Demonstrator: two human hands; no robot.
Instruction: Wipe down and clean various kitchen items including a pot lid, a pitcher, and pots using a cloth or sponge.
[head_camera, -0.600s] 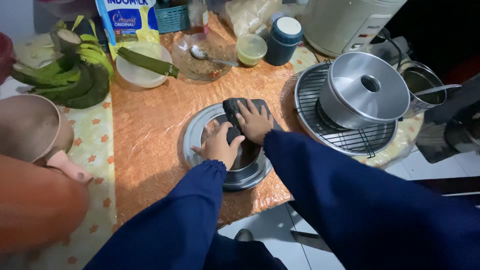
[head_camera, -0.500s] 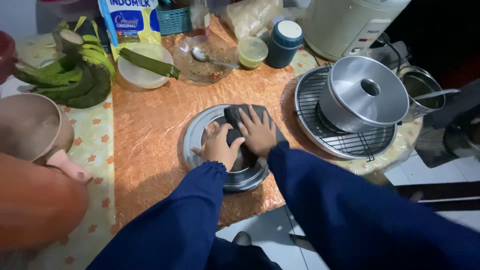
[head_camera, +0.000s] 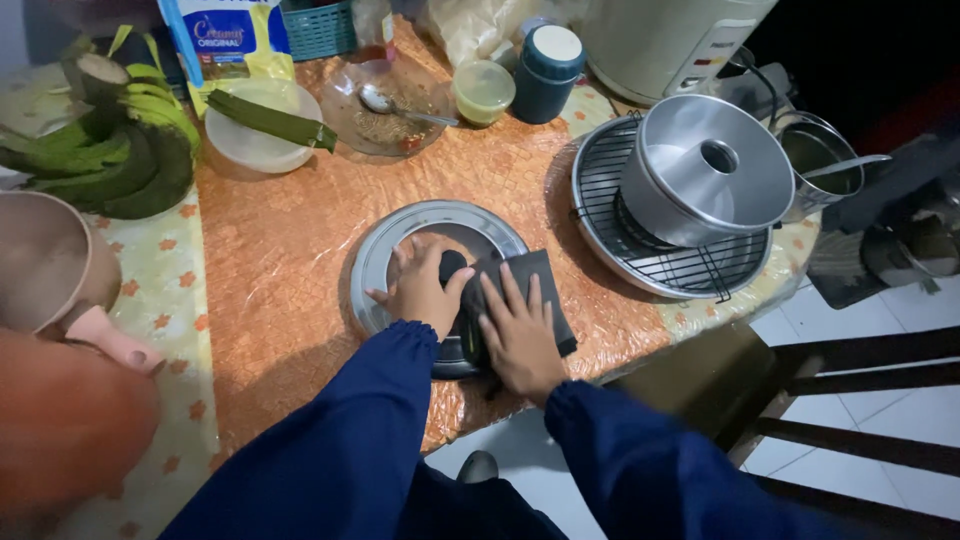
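Hands flat, nothing gripped: left hand on round metal lid, right hand pressing dark cloth at lid's 4 o'clock. Lid probably overhangs table edge; uneven pressure could tip it off.

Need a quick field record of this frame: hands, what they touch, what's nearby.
left hand: flat on the round metal lid, next to its black knob
right hand: pressing a dark cloth over the lid's near-right edge
surface: orange table cover
right of lid: ring-shaped cake tin on a round wire rack
far left: green bananas
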